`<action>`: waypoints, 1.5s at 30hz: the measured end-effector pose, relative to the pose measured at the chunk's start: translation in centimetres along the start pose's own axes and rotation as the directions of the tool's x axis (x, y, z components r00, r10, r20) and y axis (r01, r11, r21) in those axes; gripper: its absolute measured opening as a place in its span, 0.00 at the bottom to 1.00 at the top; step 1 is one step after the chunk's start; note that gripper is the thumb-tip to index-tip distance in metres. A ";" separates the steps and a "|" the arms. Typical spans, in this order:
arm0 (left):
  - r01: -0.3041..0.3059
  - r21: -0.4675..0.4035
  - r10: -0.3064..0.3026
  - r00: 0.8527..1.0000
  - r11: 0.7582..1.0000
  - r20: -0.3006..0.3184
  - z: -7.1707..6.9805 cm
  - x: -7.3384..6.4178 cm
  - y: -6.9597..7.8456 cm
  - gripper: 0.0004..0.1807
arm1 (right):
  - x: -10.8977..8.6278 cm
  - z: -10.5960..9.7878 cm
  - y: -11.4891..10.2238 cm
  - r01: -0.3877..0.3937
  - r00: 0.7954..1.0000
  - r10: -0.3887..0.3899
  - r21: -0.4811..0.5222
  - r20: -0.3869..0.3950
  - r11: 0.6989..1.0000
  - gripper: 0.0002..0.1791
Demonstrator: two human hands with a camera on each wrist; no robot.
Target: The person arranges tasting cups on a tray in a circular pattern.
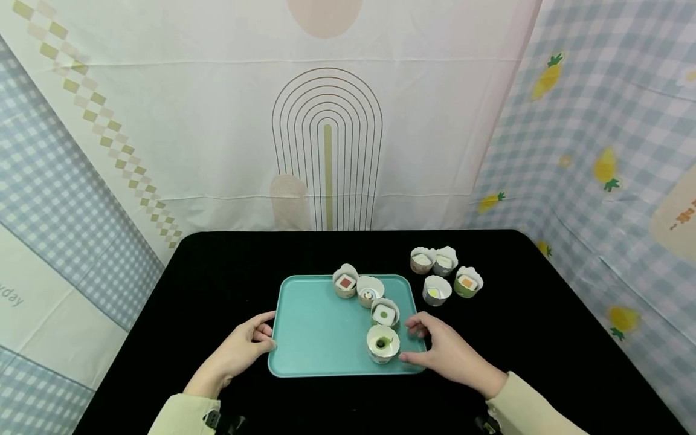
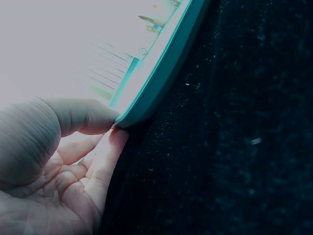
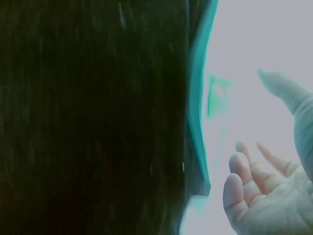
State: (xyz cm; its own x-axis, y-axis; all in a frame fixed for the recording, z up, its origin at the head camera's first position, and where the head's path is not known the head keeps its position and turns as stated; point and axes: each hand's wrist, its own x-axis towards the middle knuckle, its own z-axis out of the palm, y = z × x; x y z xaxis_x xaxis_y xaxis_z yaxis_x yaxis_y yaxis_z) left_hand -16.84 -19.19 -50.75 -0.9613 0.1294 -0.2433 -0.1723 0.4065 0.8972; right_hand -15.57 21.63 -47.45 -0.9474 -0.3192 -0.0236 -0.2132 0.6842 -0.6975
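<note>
A turquoise tray (image 1: 318, 329) lies on a black table, with several paper cups in a bent line along its right part. The nearest cup (image 1: 383, 352) has something dark and green inside. Behind it stand a cup with a green-dotted white square (image 1: 385, 314), a cup with small bits (image 1: 371, 292) and a cup with a red-centred square (image 1: 345, 282). My left hand (image 1: 239, 347) pinches the tray's left rim between thumb and fingers, plainly so in the left wrist view. Over the tray's right edge, my right hand (image 1: 451, 352) has thumb and fingers apart, beside the nearest cup.
To the right of the tray, several more cups sit on the black table (image 1: 228, 272): one with a yellow spot (image 1: 437, 291), one with an orange-topped square (image 1: 468, 282), and two touching pale ones (image 1: 422, 260) behind. Patterned cloths (image 1: 413, 151) hang around the table.
</note>
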 end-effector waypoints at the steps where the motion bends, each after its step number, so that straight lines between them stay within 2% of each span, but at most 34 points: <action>1: -0.001 0.000 0.001 1.000 1.000 -0.001 0.0 0.0 0.0 0.34 | 0.0 -0.5 0.3 0.002 1.000 -0.002 0.000 -0.020 1.000 0.31; 7: 0.000 0.000 0.000 1.000 1.000 -0.004 0.0 -0.1 0.1 0.34 | 0.2 -3.6 2.7 -0.016 0.983 0.006 -0.049 -0.184 0.999 0.31; 15: 0.001 0.004 -0.001 1.000 1.000 -0.009 0.0 -0.2 0.2 0.34 | 0.5 -7.0 5.1 -0.108 0.962 0.092 -0.046 -0.256 0.993 0.40; 23: -0.004 0.005 0.004 1.000 1.000 -0.011 0.1 -0.1 0.2 0.34 | 0.7 -8.3 6.4 -0.140 0.940 0.118 -0.046 -0.319 0.989 0.44; 26: -0.007 0.004 0.007 1.000 1.000 -0.007 0.1 -0.1 0.2 0.34 | 1.1 -8.8 6.9 -0.166 0.932 0.147 -0.030 -0.330 0.986 0.47; 33: -0.005 -0.001 0.005 1.000 1.000 -0.004 0.1 -0.2 0.3 0.34 | 2.1 -9.5 8.4 -0.254 0.920 0.248 0.023 -0.302 0.967 0.54; 41: 0.002 -0.012 -0.002 1.000 1.000 0.003 0.0 -0.2 0.2 0.34 | 3.2 -9.2 9.9 -0.290 0.914 0.278 0.003 -0.297 0.957 0.57; 45: 0.002 -0.017 -0.002 1.000 1.000 0.003 0.0 -0.2 0.2 0.34 | 4.0 -8.9 10.6 -0.282 0.916 0.272 0.010 -0.296 0.959 0.56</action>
State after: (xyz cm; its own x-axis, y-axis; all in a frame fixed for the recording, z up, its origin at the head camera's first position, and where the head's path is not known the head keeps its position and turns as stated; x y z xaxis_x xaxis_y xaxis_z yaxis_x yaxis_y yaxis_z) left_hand -16.73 -19.15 -50.52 -0.9602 0.1316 -0.2464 -0.1780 0.3913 0.9029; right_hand -23.77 33.47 -48.58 -0.9961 0.0877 0.0004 0.0649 0.7398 -0.6697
